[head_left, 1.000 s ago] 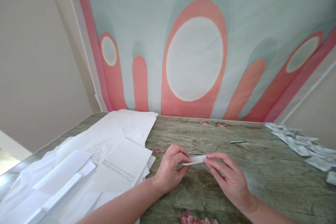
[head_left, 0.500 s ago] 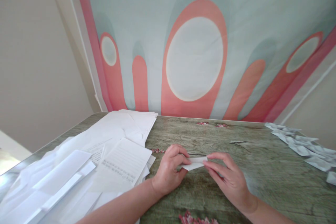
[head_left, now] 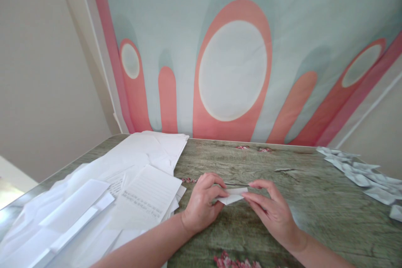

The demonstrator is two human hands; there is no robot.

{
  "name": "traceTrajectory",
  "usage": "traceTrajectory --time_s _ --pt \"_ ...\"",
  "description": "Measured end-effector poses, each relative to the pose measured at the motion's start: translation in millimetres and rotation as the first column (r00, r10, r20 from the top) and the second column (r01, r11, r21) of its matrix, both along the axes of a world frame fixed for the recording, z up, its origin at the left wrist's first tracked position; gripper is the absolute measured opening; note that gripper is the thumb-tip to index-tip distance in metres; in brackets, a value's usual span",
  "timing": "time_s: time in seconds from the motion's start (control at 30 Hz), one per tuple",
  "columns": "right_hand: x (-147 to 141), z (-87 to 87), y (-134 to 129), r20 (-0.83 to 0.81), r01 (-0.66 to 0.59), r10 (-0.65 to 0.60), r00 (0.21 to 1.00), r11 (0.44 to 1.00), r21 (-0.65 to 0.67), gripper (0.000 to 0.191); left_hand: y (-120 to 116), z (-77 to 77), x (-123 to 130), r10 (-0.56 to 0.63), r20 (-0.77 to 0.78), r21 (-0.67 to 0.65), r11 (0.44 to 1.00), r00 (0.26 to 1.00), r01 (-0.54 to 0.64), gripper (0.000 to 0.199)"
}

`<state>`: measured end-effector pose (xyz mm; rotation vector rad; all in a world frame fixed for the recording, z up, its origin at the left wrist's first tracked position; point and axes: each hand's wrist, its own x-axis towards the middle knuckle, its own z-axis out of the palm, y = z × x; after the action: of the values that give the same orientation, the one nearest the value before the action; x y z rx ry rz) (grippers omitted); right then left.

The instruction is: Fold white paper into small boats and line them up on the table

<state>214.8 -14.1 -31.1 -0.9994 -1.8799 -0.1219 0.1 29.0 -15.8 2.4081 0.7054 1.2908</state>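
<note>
A small folded white paper [head_left: 234, 195] is held above the wood-patterned table [head_left: 301, 222], between my two hands. My left hand [head_left: 206, 199] pinches its left end with thumb and fingers. On the other end, the thumb and a finger of my right hand [head_left: 273, 211] grip the right edge, while the index finger is lifted a little off the paper. Creases show on the paper's front side, and its left end is hidden behind my left fingers.
Left of my hands spreads a heap of white sheets [head_left: 135, 146], some lined with handwriting [head_left: 150, 194], plus folded strips [head_left: 75, 205]. Along the right edge lies a row of folded paper pieces [head_left: 354, 173]. A patterned coral and grey-green backdrop [head_left: 232, 130] stands behind the table.
My right index finger has lifted slightly away from the paper's top edge. The left hand and everything else stay where they were.
</note>
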Motion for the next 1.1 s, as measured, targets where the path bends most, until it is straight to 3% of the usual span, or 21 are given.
traceTrajectory --time_s 0.17,0.3,0.5,0.7,0.97,1.1 --pt "0 -1.2 1 -0.007 -0.025 0.025 1.0 0.999 -0.047 0.019 1 -2.5 0 0.005 -0.012 -0.033 0.999 1.0 -0.005 0.021" --pt "-1 -2.5 5 -0.11 -0.064 0.049 0.993 0.988 -0.138 0.015 1 0.1 1 0.028 0.022 -0.148 0.989 0.999 -0.025 0.025" --pt "5 -4.9 13 -0.229 -0.006 -0.064 0.971 0.956 -0.292 0.011 5 0.4 3 0.145 0.208 -0.28 0.956 0.967 -0.083 0.024" --pt "10 -12.8 21 -0.311 -0.041 -0.1 0.945 0.908 -0.418 0.015 9 -4.6 3 0.131 0.246 -0.36 0.932 0.96 -0.035 0.011" --pt "10 -12.0 20 -0.324 -0.059 -0.094 0.942 0.899 -0.433 0.018 10 -0.4 2 0.138 0.229 -0.361 0.931 0.964 -0.048 0.004" --pt "10 -10.5 21 -0.312 -0.036 -0.105 0.944 0.909 -0.415 0.019 12 -3.4 1 0.127 0.263 -0.43 0.903 0.956 -0.001 0.005"
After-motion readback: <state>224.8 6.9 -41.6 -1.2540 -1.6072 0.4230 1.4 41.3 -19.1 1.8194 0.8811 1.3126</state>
